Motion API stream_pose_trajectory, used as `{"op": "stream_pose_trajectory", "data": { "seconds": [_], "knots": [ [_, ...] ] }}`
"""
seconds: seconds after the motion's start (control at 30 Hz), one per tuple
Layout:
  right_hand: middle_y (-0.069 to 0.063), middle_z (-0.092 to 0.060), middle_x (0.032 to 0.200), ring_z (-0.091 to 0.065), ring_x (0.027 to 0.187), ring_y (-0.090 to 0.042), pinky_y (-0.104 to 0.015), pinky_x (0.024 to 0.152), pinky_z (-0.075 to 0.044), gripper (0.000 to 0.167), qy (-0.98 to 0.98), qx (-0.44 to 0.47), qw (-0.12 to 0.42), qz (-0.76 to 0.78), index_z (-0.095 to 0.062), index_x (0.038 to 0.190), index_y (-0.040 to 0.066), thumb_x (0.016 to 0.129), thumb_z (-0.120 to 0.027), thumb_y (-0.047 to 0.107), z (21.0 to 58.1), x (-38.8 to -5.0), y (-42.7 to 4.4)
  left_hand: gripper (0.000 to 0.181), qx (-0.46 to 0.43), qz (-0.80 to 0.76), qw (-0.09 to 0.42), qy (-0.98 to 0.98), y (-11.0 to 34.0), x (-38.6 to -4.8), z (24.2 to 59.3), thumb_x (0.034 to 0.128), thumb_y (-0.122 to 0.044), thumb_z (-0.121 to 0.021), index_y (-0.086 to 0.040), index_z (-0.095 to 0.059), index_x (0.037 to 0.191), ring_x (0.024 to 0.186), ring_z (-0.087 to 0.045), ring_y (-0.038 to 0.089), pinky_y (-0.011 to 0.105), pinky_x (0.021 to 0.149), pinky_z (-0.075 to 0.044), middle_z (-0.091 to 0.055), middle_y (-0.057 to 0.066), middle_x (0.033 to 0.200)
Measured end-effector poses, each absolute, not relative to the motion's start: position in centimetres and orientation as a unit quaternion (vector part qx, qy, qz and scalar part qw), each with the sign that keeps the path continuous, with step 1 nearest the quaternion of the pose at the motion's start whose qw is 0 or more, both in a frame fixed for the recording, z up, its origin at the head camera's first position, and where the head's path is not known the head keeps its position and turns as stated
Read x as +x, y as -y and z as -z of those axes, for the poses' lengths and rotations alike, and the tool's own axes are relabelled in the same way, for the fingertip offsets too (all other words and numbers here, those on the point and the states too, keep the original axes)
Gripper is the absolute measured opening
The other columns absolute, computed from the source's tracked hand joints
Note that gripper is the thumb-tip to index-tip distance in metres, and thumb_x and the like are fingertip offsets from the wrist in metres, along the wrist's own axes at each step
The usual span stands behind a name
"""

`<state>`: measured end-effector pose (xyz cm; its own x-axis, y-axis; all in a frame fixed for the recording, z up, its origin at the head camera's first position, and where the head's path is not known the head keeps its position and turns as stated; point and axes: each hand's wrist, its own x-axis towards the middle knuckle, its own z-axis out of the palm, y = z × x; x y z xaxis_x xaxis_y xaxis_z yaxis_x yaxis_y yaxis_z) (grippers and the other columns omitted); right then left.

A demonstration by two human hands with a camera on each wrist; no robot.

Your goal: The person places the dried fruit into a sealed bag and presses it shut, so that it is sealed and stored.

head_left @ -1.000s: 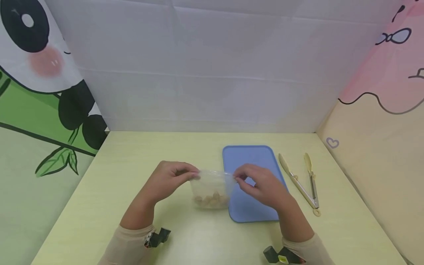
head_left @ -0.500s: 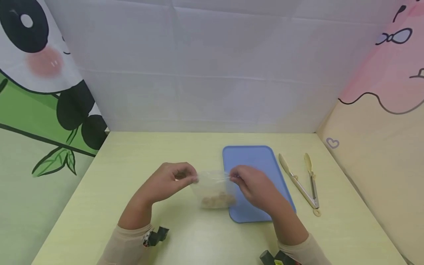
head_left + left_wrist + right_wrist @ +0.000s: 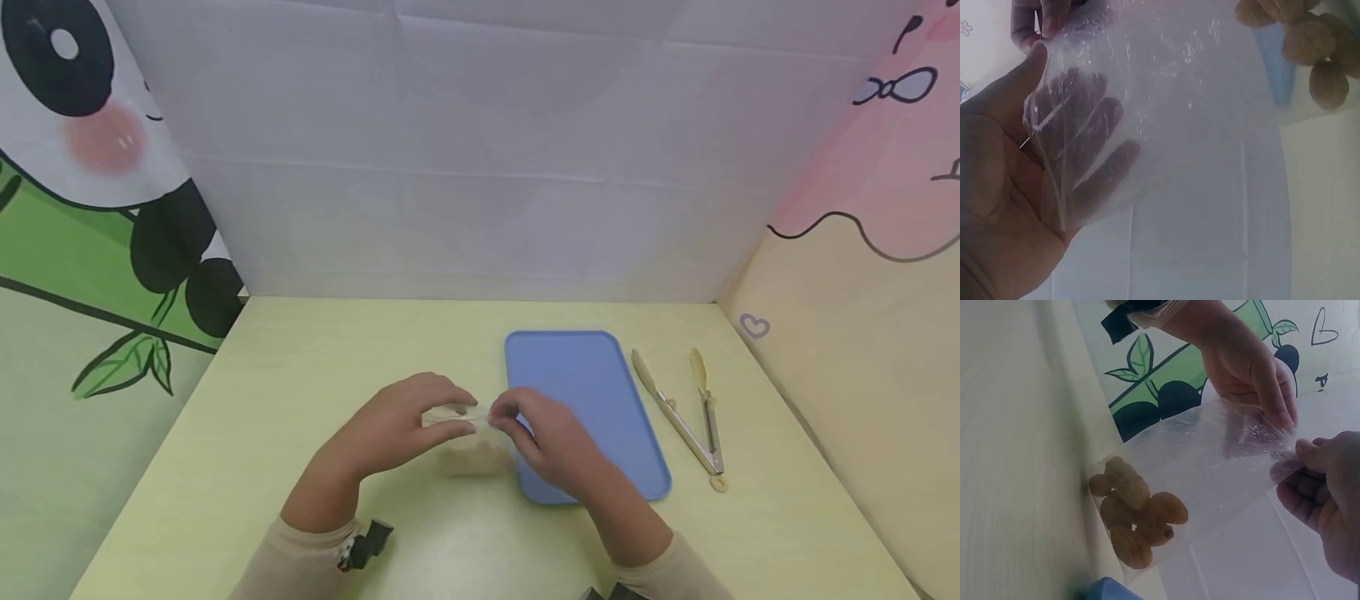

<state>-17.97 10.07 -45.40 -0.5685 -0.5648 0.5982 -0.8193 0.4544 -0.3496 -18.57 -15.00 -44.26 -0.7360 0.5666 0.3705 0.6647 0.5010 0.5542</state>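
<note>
A clear plastic bag (image 3: pixel 1210 450) hangs between my two hands, with several lumpy tan pieces like unshelled peanuts (image 3: pixel 1138 519) at its bottom. My right hand (image 3: pixel 551 437) pinches the bag's top edge near its right end between thumb and fingers. In the head view, my left hand (image 3: pixel 405 421) is at the left of the bag's mouth, thumb and fingers spread apart with the top edge between them. Its fingers (image 3: pixel 1094 169) show through the film in the left wrist view, extended behind the bag. The thumb tip lies close to the right fingertips.
Partly under my right hand lies a blue tray (image 3: pixel 570 358) on the pale yellow table (image 3: pixel 337 333). Tongs (image 3: pixel 686 425) with cream tips lie spread to its right. A white sheet (image 3: pixel 480 217) stands along the back, with printed cartoon panels at both sides.
The right hand has moved left and slightly down, closer to the left hand. The left hand has moved right along the bag's top and its thumb and fingers have parted. The bag sits lower.
</note>
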Motion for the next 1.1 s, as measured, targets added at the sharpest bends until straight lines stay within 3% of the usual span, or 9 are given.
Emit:
{"op": "stream_pose_trajectory", "data": {
  "seconds": [0.2, 0.43, 0.67, 0.73, 0.93, 1.1],
  "knots": [
    [0.006, -0.064, 0.093, -0.062, 0.085, -0.006, -0.022, 0.072, -0.050, 0.033, 0.841, 0.402, 0.142, -0.334, -0.049, 0.119, 0.010, 0.093, -0.068, 0.015, 45.1, -17.6, -10.1, 0.007, -0.388, 0.316, 0.183, 0.846, 14.1, -18.6, 44.5, 0.0923, -0.031, -0.069, -0.026, -0.072, 0.095, 0.083, -0.057, -0.001, 0.023, 0.074, -0.048, -0.065, -0.020, 0.090],
    [0.006, -0.062, 0.083, -0.060, 0.077, -0.005, -0.020, 0.066, -0.047, 0.037, 0.845, 0.396, 0.142, -0.330, -0.046, 0.120, 0.009, 0.092, -0.069, 0.012, 45.4, -17.8, -10.0, 0.005, -0.391, 0.386, 0.218, 0.807, 13.7, -19.1, 44.9, 0.0921, -0.023, -0.070, -0.023, -0.074, 0.090, 0.076, -0.059, 0.001, 0.023, 0.070, -0.049, -0.068, -0.016, 0.084],
    [0.007, -0.062, 0.088, -0.061, 0.081, -0.008, -0.021, 0.066, -0.048, 0.041, 0.845, 0.394, 0.147, -0.329, -0.048, 0.127, 0.009, 0.092, -0.069, 0.016, 45.1, -18.0, -10.4, 0.006, -0.361, 0.410, 0.186, 0.817, 13.4, -18.8, 44.7, 0.0932, -0.024, -0.068, -0.023, -0.074, 0.095, 0.079, -0.059, 0.000, 0.025, 0.071, -0.050, -0.069, -0.017, 0.088],
    [0.007, -0.061, 0.090, -0.059, 0.080, -0.008, -0.020, 0.065, -0.047, 0.035, 0.845, 0.394, 0.153, -0.327, -0.053, 0.124, 0.011, 0.093, -0.068, 0.018, 45.0, -18.1, -10.5, 0.008, -0.360, 0.398, 0.168, 0.826, 13.3, -18.7, 44.5, 0.0934, -0.027, -0.068, -0.024, -0.074, 0.097, 0.081, -0.061, -0.001, 0.026, 0.073, -0.051, -0.069, -0.018, 0.090],
    [0.010, -0.061, 0.083, -0.051, 0.070, -0.002, -0.019, 0.060, -0.044, 0.007, 0.858, 0.370, 0.175, -0.312, -0.065, 0.101, 0.017, 0.096, -0.064, 0.021, 44.9, -18.3, -11.1, 0.028, -0.308, 0.344, 0.077, 0.884, 14.6, -18.7, 44.3, 0.0907, -0.047, -0.066, -0.027, -0.069, 0.110, 0.102, -0.064, 0.005, 0.034, 0.087, -0.051, -0.068, -0.017, 0.107],
    [0.011, -0.066, 0.084, -0.058, 0.074, -0.001, -0.021, 0.060, -0.046, 0.008, 0.863, 0.348, 0.164, -0.327, -0.067, 0.102, 0.017, 0.095, -0.066, 0.019, 44.8, -18.6, -11.8, 0.014, -0.270, 0.381, 0.000, 0.884, 16.7, -19.4, 44.2, 0.0942, -0.042, -0.063, -0.031, -0.066, 0.102, 0.094, -0.065, 0.007, 0.038, 0.086, -0.050, -0.067, -0.017, 0.098]
  ]
}}
